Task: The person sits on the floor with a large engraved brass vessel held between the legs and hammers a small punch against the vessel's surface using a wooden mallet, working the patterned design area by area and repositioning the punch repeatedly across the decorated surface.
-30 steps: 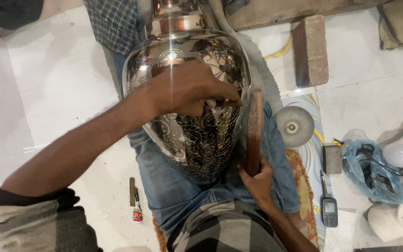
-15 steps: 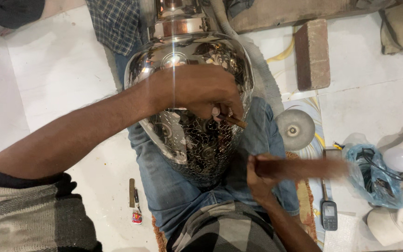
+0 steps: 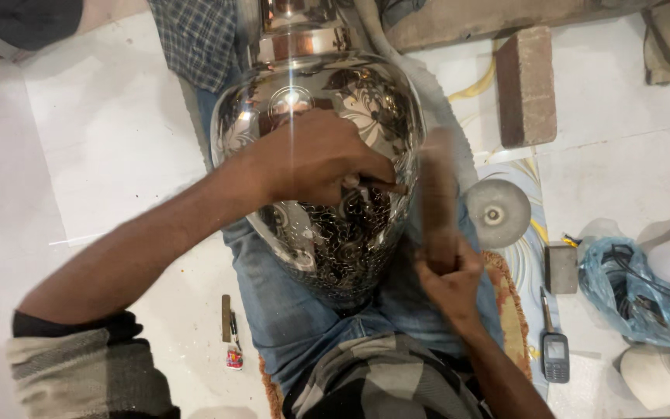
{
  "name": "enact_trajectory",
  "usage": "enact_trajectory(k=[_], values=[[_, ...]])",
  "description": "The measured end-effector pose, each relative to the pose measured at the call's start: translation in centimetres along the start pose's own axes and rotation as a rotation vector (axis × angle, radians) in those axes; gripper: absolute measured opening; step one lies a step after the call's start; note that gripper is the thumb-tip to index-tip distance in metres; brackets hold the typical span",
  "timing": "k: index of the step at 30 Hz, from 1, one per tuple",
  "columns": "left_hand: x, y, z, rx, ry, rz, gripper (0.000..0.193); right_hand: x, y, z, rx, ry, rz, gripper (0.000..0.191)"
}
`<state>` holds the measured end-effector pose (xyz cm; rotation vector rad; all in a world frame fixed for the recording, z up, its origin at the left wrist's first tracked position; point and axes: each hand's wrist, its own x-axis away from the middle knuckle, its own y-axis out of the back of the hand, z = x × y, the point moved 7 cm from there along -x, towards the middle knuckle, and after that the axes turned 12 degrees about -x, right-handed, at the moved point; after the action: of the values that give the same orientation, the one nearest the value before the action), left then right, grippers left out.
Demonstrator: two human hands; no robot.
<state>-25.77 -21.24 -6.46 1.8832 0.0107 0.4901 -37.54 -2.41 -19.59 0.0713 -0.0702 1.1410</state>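
The right hand point(image 3: 447, 275), its grip closed round a wooden mallet point(image 3: 437, 198), has swung the stick from a sideways tilt half a second earlier to upright, blurred, just right of the chisel point(image 3: 385, 186) pinched in the left hand's point(image 3: 316, 159) closed grip against the engraved metal vase point(image 3: 319, 85) lying across the lap; judged from this, hammering on the pattern continues. Right of the mallet grip lie a grinding disc point(image 3: 498, 213), a brick point(image 3: 525, 85), a blue plastic bag point(image 3: 618, 283) and a small dark phone point(image 3: 556, 357); left of it, on the floor point(image 3: 102, 140), a small red-and-white tube point(image 3: 233, 357).
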Motion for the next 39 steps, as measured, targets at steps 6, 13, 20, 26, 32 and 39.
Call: enact_trajectory(k=[6,13,20,26,32,39], values=[[2.5,-1.5,1.0,-0.01,0.336,0.006,0.073,-3.4,2.9,2.5,0.208,0.004,0.234,0.02],[6.0,-1.2,-0.4,0.107,0.361,-0.696,0.058,-8.9,4.1,8.3,0.435,0.038,0.396,0.024],[7.8,-2.3,-1.2,0.043,0.5,-0.94,0.047,-12.5,0.6,16.7,0.468,0.154,0.585,0.026],[8.3,-4.8,-1.5,0.196,0.668,-1.102,0.034,-12.9,-1.5,18.8,0.809,0.098,0.724,0.025],[9.0,-6.9,-3.4,0.054,0.764,-1.363,0.046,-12.2,-3.5,21.2,0.726,0.31,0.828,0.027],[9.3,-9.1,-3.6,0.027,0.891,-1.479,0.049,-11.5,-3.3,21.2,0.832,0.401,0.775,0.026]])
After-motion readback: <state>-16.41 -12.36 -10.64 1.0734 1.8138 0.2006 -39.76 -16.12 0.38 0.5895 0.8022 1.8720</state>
